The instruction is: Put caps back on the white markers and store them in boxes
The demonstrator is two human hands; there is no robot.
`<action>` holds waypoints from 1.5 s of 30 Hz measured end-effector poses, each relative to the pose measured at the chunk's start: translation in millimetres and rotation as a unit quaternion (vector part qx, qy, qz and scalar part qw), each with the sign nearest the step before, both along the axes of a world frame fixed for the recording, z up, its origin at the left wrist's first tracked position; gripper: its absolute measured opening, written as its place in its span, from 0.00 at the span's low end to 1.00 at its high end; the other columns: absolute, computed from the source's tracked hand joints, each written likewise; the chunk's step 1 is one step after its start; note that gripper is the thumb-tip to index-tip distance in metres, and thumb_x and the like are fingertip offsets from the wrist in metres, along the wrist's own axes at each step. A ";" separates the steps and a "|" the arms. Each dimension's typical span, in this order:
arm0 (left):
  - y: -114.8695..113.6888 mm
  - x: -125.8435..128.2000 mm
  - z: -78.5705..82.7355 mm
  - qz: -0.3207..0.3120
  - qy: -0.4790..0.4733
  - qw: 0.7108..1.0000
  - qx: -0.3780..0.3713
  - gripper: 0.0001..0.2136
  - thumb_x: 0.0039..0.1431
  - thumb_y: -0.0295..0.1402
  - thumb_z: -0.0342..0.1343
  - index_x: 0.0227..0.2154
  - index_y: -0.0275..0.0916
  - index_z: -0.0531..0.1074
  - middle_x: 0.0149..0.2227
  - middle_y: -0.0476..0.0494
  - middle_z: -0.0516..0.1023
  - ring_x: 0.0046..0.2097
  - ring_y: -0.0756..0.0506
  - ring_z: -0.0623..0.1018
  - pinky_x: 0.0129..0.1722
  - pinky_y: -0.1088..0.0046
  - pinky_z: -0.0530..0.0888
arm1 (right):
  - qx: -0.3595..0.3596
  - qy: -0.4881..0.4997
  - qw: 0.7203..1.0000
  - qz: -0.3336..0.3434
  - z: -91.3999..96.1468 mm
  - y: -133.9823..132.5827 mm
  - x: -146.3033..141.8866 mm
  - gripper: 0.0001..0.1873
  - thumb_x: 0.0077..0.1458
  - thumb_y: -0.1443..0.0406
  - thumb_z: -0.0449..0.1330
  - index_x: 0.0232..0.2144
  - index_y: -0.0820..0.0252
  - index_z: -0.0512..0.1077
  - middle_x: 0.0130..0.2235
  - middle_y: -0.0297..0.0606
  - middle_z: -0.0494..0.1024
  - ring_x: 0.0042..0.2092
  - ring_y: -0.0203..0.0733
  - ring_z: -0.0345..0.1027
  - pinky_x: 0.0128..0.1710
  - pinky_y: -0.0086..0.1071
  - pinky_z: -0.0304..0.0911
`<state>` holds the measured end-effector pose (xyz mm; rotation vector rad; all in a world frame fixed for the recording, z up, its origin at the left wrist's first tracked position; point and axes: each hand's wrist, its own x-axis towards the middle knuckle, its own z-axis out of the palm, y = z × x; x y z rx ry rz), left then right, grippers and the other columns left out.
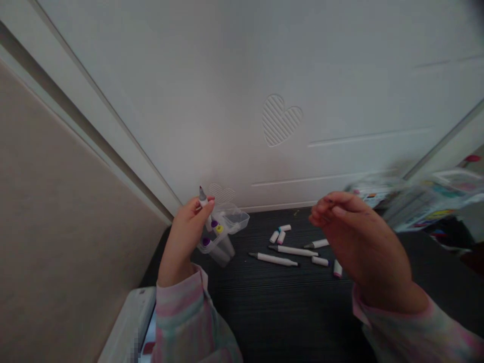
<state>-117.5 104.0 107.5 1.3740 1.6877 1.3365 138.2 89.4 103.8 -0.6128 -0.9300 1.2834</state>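
My left hand [189, 222] is closed around an uncapped white marker [203, 197], its grey collar and dark tip pointing up. Just below that hand stands a clear plastic case [221, 249] with its lid [236, 220] swung back; purple and yellow marker ends show inside. My right hand [359, 237] is raised over the right part of the dark table, fingers curled and thumb pressed against them. Whether anything is pinched there is hidden. Between the hands lie uncapped white markers, one nearer me [274, 259] and another behind it [295, 250], beside several loose caps [282, 237].
A third marker [317, 244] and more caps [320, 261] lie partly below my right hand. Clear containers [434, 201] stand blurred at the right. A white panel with a heart relief [280, 121] rises behind the table [264, 312]. A white object [128, 322] sits at lower left.
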 end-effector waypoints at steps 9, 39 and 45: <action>-1.0 -8.6 -0.1 -0.047 0.212 0.972 -0.087 0.19 0.53 0.47 0.47 0.33 0.37 0.73 0.31 0.46 0.77 0.32 0.45 0.74 0.29 0.73 0.67 | -0.026 -0.021 0.999 0.007 -2.3 1.4 -3.3 0.05 0.44 0.70 0.60 0.26 0.56 0.74 0.26 0.32 0.73 0.30 0.31 0.66 0.30 0.23 0.64; -21.7 6.4 25.7 0.067 0.350 0.930 -0.092 0.25 0.53 0.48 0.47 0.48 0.38 0.67 0.43 0.40 0.75 0.40 0.40 0.75 0.41 0.62 0.71 | 0.012 -0.021 0.998 -0.064 16.7 12.6 21.2 0.07 0.42 0.73 0.56 0.22 0.58 0.72 0.25 0.33 0.69 0.28 0.33 0.62 0.28 0.28 0.60; -45.9 49.7 36.6 -0.025 0.351 0.924 0.148 0.10 0.55 0.40 0.50 0.36 0.44 0.71 0.37 0.51 0.76 0.38 0.47 0.75 0.40 0.70 0.70 | 0.031 -0.026 0.996 -0.077 19.7 12.9 27.6 0.09 0.45 0.73 0.54 0.23 0.56 0.71 0.25 0.33 0.67 0.28 0.34 0.61 0.28 0.30 0.58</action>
